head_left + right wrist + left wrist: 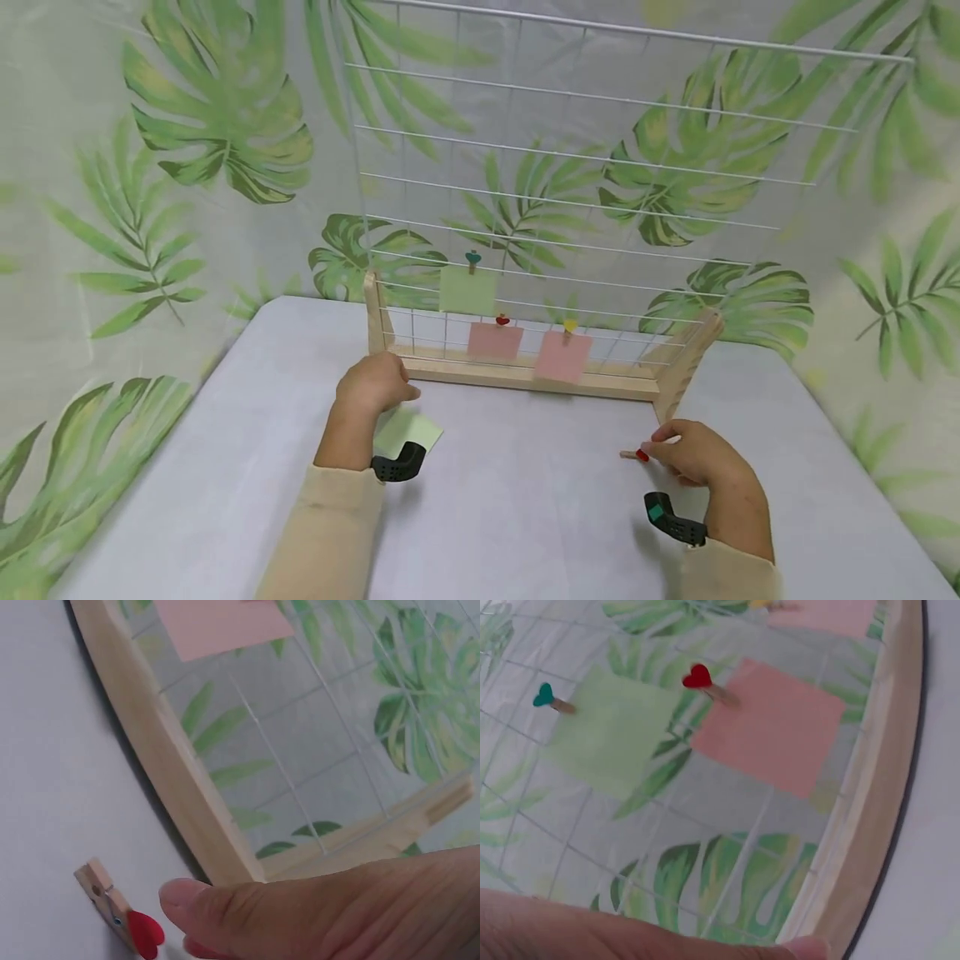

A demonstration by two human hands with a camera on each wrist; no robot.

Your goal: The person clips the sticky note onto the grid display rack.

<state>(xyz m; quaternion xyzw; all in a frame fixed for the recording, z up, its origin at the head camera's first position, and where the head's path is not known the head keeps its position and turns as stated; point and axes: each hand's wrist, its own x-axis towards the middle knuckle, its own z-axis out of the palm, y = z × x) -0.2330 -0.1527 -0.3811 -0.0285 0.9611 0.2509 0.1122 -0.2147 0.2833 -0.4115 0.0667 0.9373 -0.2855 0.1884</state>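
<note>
At the right, a wooden clothespin with a red heart [116,907] lies on the white table. My right hand [693,454] is at its heart end, thumb and fingers close to the heart but not visibly closed round it. My left hand [375,383] hovers by the rack's left foot, above a light green paper square [412,429]. Only its thumb [630,930] shows clearly in the left wrist view; its other fingers are hidden. A green note [468,289] and two pink notes [495,342] hang on the white wire grid [525,271], held by heart clothespins.
A wooden base bar [480,377] with two upright feet carries the grid at the back of the table [517,500]. Leaf-patterned cloth [225,108] surrounds the table behind and at the sides. A black device sits on each wrist.
</note>
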